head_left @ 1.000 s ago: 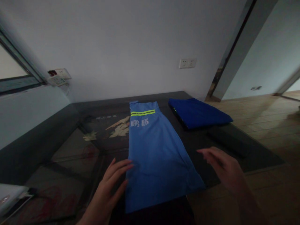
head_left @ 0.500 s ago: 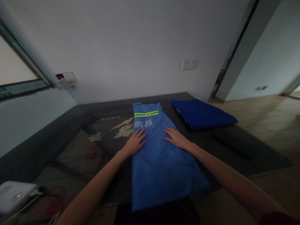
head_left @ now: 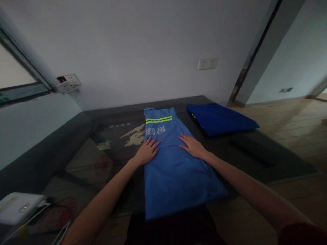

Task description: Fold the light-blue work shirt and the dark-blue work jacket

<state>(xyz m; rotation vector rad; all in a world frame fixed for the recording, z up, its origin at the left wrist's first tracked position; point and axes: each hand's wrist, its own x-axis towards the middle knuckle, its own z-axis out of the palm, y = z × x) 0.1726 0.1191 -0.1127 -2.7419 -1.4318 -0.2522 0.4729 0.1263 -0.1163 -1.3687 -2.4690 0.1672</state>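
Observation:
A light blue work jacket [head_left: 173,177], folded into a long strip, lies on the dark table [head_left: 122,112]. It bears a yellow-green reflective band and white lettering near its far end, and its near end hangs past the table's front edge. My left hand [head_left: 147,150] rests on the garment's left edge just below the lettering, fingers spread. On the right edge, at about the same height, my right hand [head_left: 192,146] lies flat with its fingers apart. Neither hand grips the cloth.
Right of the jacket lies a folded dark blue garment [head_left: 222,119], with a long black object [head_left: 251,149] in front of it. A white device with cables [head_left: 21,207] sits at the table's near left corner. Wall sockets [head_left: 207,63] are above the table's back edge.
The view has tilted slightly, so the table sits a little higher in the picture. The jacket's near end looks drawn slightly inward. Both hands stay at about the same places on the cloth.

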